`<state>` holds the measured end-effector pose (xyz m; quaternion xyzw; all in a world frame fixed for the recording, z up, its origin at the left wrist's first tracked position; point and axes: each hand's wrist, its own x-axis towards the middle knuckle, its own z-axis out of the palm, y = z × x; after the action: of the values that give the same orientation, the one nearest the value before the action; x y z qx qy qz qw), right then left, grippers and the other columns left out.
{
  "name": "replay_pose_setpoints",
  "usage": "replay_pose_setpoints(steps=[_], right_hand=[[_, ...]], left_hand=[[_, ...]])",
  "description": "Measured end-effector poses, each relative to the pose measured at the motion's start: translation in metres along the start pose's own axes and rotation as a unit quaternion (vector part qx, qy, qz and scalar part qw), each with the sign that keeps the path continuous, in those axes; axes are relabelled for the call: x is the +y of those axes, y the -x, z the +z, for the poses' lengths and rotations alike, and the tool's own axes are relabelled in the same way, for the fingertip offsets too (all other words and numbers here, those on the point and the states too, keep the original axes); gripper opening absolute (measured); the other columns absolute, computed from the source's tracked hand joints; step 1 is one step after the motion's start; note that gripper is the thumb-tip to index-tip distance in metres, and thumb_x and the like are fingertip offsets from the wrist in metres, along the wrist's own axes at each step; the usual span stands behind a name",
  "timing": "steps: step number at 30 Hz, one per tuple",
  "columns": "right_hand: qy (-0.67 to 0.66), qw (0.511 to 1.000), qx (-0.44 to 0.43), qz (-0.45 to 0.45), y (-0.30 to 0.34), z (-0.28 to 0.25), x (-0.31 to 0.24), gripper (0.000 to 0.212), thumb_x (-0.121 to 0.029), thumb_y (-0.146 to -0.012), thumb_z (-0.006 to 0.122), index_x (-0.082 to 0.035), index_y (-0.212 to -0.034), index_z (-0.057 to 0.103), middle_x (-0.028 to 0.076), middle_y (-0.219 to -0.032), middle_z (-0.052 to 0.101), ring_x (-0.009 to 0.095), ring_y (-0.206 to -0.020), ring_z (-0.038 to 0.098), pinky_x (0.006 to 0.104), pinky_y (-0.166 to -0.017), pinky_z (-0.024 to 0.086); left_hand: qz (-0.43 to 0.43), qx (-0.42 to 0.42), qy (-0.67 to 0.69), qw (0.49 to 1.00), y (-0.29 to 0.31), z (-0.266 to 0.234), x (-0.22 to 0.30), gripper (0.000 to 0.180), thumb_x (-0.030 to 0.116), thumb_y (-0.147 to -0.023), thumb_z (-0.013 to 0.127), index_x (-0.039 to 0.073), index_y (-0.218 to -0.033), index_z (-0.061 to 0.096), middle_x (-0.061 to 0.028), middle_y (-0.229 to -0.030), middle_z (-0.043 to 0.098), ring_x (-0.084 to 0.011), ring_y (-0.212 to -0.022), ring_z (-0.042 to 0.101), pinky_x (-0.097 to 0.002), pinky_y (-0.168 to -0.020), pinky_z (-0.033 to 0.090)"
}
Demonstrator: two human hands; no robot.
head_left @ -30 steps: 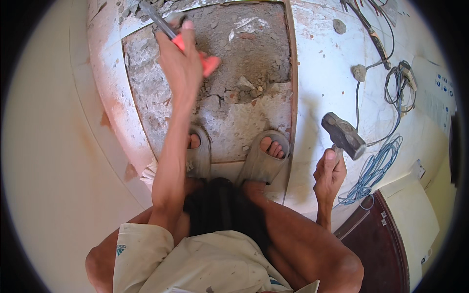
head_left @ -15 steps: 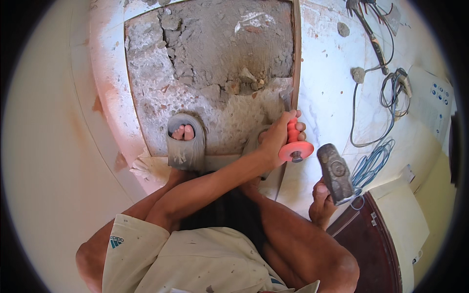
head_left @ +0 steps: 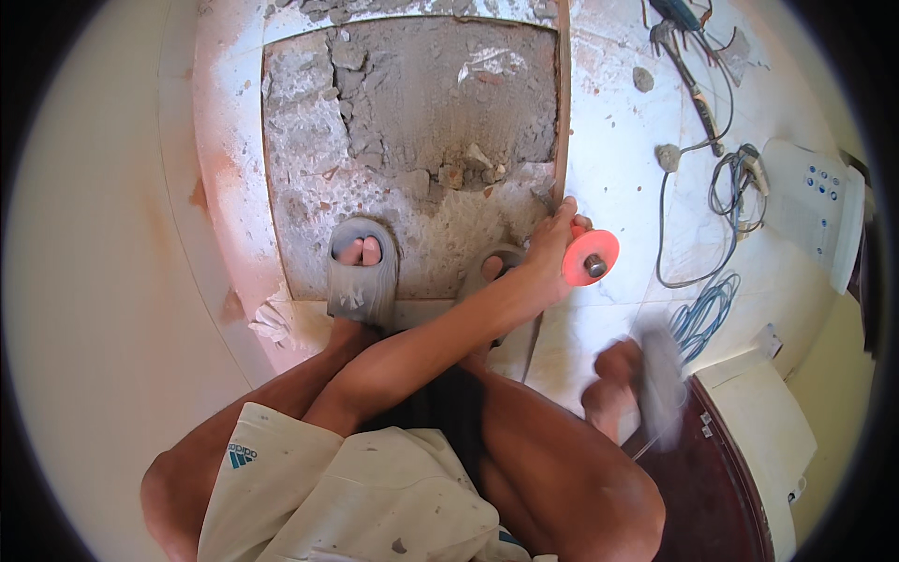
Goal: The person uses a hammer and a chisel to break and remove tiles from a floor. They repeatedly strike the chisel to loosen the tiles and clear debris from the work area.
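Note:
My left hand (head_left: pixel 552 242) is wrapped round the red grip of a chisel (head_left: pixel 604 245), at the right edge of the broken floor patch (head_left: pixel 421 220). The round red guard and the metal striking end face up toward me, while the tip is mostly hidden by the hand, close to the brown edge strip (head_left: pixel 563 112). To the right, my right hand (head_left: pixel 611 379) is closed on a hammer (head_left: pixel 661 375). The hammer's head is smeared by motion and stands apart from the chisel.
Rubble bits (head_left: pixel 459 173) lie in the dug patch, where my sandalled feet (head_left: pixel 361 272) stand. At right on white tiles are a power tool (head_left: pixel 676 14) with a black cable (head_left: pixel 663 234), a blue cord coil (head_left: pixel 704 314) and a white box (head_left: pixel 805 201). A dark red panel (head_left: pixel 707 478) is near my right knee.
The chisel has tipped so its striking end points more toward me, and it sits slightly higher and further right. My right hand has shifted a little, and the hammer has swung lower and blurred.

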<state>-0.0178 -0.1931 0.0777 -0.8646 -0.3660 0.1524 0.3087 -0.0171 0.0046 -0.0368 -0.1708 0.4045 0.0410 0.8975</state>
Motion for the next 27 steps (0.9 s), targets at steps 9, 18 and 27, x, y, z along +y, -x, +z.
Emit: replay_pose_setpoints(steps=[9, 18, 27], right_hand=[[-0.366, 0.918, 0.061, 0.138, -0.015, -0.030, -0.065, 0.009, -0.017, -0.097, 0.059, -0.011, -0.099, 0.052, 0.005, -0.072, 0.054, 0.014, -0.056, 0.047, 0.0270, -0.051, 0.035], [-0.313, 0.904, -0.006, 0.290, -0.014, -0.024, -0.069, 0.016, -0.014, -0.101, 0.058, -0.006, -0.097, 0.044, 0.005, -0.073, 0.045, 0.011, -0.052, 0.030, 0.0280, -0.044, 0.027], [-0.179, 0.925, 0.006, 0.334, -0.029, 0.010, -0.076, 0.037, -0.030, -0.105, 0.052, -0.007, -0.076, 0.045, 0.003, -0.064, 0.040, 0.013, -0.057, 0.037, 0.0330, -0.049, 0.030]], left_hand=[[-0.015, 0.048, -0.016, 0.999, 0.003, 0.008, 0.008, 0.032, 0.035, -0.106, 0.058, 0.012, -0.085, 0.053, -0.0007, -0.076, 0.054, -0.0152, -0.065, 0.055, -0.0338, -0.060, 0.050], [0.017, 0.006, -0.036, 0.999, -0.006, -0.010, 0.012, 0.034, 0.037, -0.105, 0.058, 0.009, -0.086, 0.054, -0.0023, -0.078, 0.056, -0.0157, -0.067, 0.056, -0.0338, -0.060, 0.051], [-0.008, -0.023, -0.063, 0.998, -0.011, -0.019, 0.011, 0.025, 0.032, -0.105, 0.059, 0.010, -0.092, 0.054, -0.0008, -0.082, 0.056, -0.0147, -0.074, 0.059, -0.0324, -0.065, 0.052]])
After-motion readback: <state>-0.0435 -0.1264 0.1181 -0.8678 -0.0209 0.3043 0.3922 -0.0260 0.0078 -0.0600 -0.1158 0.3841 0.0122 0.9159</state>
